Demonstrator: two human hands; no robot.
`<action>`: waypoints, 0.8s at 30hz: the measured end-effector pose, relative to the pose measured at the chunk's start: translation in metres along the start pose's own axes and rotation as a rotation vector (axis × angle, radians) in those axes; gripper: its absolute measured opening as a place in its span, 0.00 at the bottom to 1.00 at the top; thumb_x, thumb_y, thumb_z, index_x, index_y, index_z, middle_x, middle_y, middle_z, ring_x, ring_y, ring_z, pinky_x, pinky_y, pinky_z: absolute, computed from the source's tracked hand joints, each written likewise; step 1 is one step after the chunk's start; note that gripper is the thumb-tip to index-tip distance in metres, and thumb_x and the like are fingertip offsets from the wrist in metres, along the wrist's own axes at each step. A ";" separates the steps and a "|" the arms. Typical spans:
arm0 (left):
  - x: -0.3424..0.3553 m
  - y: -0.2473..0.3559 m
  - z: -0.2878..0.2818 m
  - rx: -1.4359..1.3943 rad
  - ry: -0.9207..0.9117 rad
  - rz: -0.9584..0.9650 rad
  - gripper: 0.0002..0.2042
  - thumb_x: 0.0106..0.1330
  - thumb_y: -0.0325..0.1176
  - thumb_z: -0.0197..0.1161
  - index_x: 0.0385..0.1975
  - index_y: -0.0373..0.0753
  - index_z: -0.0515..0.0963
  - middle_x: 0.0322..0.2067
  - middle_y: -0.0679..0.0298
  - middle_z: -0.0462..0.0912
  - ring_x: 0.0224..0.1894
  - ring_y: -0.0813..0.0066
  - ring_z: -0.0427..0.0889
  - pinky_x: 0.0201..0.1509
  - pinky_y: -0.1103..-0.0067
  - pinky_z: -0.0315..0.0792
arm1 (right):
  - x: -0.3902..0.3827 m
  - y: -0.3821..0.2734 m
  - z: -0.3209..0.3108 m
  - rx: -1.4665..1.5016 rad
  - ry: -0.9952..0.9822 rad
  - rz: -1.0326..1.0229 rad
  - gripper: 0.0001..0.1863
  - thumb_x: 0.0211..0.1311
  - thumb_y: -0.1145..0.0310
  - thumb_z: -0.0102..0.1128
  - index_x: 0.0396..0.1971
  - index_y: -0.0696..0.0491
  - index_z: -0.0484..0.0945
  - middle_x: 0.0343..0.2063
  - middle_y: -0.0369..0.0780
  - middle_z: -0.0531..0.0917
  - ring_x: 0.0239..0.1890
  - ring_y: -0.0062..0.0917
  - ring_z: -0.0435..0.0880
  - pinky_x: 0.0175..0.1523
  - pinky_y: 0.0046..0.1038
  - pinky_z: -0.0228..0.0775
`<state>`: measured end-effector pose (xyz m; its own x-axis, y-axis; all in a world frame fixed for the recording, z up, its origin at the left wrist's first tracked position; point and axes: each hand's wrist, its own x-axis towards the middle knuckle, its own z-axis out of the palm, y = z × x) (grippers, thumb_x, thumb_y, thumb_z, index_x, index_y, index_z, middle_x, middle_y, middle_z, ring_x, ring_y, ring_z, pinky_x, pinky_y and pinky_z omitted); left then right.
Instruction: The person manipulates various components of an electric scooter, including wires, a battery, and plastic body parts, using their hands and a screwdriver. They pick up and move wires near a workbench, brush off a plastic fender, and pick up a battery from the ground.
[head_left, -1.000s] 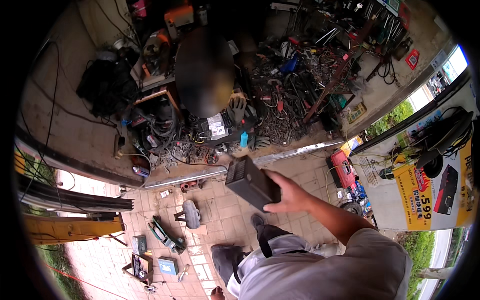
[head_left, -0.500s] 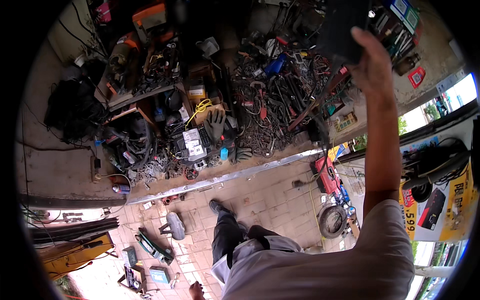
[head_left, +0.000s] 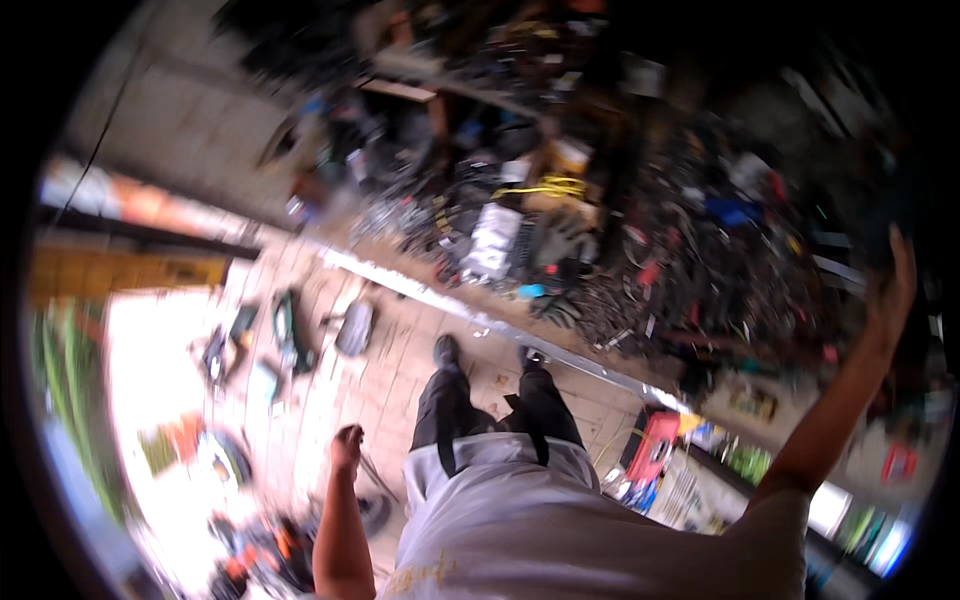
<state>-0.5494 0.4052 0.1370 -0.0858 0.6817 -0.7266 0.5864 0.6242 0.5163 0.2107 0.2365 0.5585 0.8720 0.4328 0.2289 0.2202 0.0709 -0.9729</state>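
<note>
My right hand (head_left: 888, 285) reaches out to the far right over the cluttered bench, its thumb pointing up. A black box-shaped thing (head_left: 905, 205) is in its grip, very dark and smeared by motion, and most of its outline is lost in shadow. My left hand (head_left: 347, 447) hangs low beside my body, above the tiled floor, with curled fingers. Whatever it may hold is too blurred to name; a thin rod shows just below it. Loose tools and metal parts (head_left: 690, 270) cover the bench in front of me. Grey work gloves (head_left: 565, 240) lie near a yellow cord (head_left: 545, 187).
A metal strip (head_left: 400, 292) runs along the bench's front edge. On the floor to the left lie a green tool (head_left: 290, 335) and a grey rounded thing (head_left: 355, 328). A red case (head_left: 655, 440) stands at the right, below the bench edge.
The whole view has swung, so the bench now slants down to the right. My right arm stretches farther right with the black box. My left hand has come more fully into view.
</note>
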 end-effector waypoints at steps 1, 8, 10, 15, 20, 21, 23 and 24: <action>-0.017 -0.003 0.006 -0.040 0.048 0.004 0.13 0.63 0.36 0.56 0.38 0.32 0.77 0.28 0.65 0.80 0.30 0.77 0.75 0.35 0.81 0.68 | 0.020 0.027 -0.013 -0.073 -0.003 -0.067 0.19 0.55 0.65 0.60 0.45 0.59 0.74 0.45 0.39 0.76 0.48 0.25 0.74 0.54 0.29 0.63; -0.169 -0.142 0.081 -0.206 0.231 -0.335 0.17 0.61 0.39 0.57 0.41 0.30 0.77 0.30 0.62 0.81 0.32 0.76 0.76 0.38 0.80 0.70 | -0.017 0.307 0.050 -0.383 -0.232 0.275 0.38 0.48 0.67 0.68 0.58 0.62 0.60 0.53 0.44 0.69 0.53 0.31 0.69 0.58 0.29 0.59; -0.210 -0.158 0.107 -0.187 0.254 -0.373 0.17 0.61 0.39 0.58 0.41 0.30 0.77 0.30 0.62 0.81 0.32 0.76 0.76 0.38 0.80 0.70 | -0.041 0.397 0.043 -0.425 -0.251 0.375 0.38 0.46 0.71 0.68 0.57 0.63 0.59 0.53 0.44 0.70 0.53 0.31 0.69 0.58 0.28 0.59; -0.291 -0.181 0.146 -0.384 0.377 -0.476 0.18 0.61 0.39 0.58 0.42 0.29 0.76 0.31 0.60 0.81 0.31 0.75 0.77 0.37 0.79 0.71 | -0.066 0.520 0.035 -0.832 -0.236 0.331 0.43 0.45 0.56 0.70 0.57 0.63 0.61 0.54 0.46 0.70 0.55 0.35 0.69 0.57 0.36 0.62; -0.328 -0.202 0.168 -0.496 0.455 -0.619 0.16 0.62 0.37 0.57 0.41 0.29 0.76 0.30 0.60 0.80 0.31 0.75 0.76 0.37 0.78 0.70 | -0.092 0.522 0.081 -0.759 -0.946 0.971 0.36 0.55 0.46 0.59 0.59 0.51 0.64 0.58 0.40 0.67 0.59 0.35 0.64 0.60 0.49 0.51; -0.322 -0.206 0.172 -0.516 0.440 -0.611 0.16 0.62 0.37 0.57 0.41 0.29 0.76 0.30 0.60 0.80 0.31 0.75 0.76 0.37 0.78 0.70 | -0.110 0.515 0.094 -0.868 -1.019 0.996 0.36 0.55 0.48 0.59 0.59 0.52 0.62 0.59 0.41 0.66 0.59 0.38 0.64 0.61 0.51 0.48; -0.316 -0.210 0.176 -0.545 0.421 -0.622 0.16 0.62 0.38 0.57 0.42 0.30 0.76 0.31 0.60 0.80 0.31 0.75 0.76 0.37 0.78 0.70 | -0.173 0.468 0.136 -0.864 -1.147 1.119 0.38 0.53 0.50 0.62 0.59 0.56 0.62 0.57 0.44 0.67 0.58 0.41 0.66 0.59 0.51 0.52; -0.302 -0.206 0.174 -0.566 0.392 -0.613 0.16 0.62 0.38 0.56 0.42 0.30 0.76 0.31 0.61 0.81 0.31 0.75 0.76 0.38 0.77 0.70 | -0.192 0.481 0.141 -0.888 -1.196 1.104 0.36 0.53 0.52 0.63 0.57 0.55 0.63 0.55 0.43 0.69 0.56 0.41 0.68 0.57 0.50 0.55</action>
<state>-0.5041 0.0036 0.1712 -0.5788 0.1863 -0.7939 -0.1247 0.9419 0.3119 0.0876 0.3139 0.0417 0.1138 0.3034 -0.9460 0.3178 -0.9133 -0.2547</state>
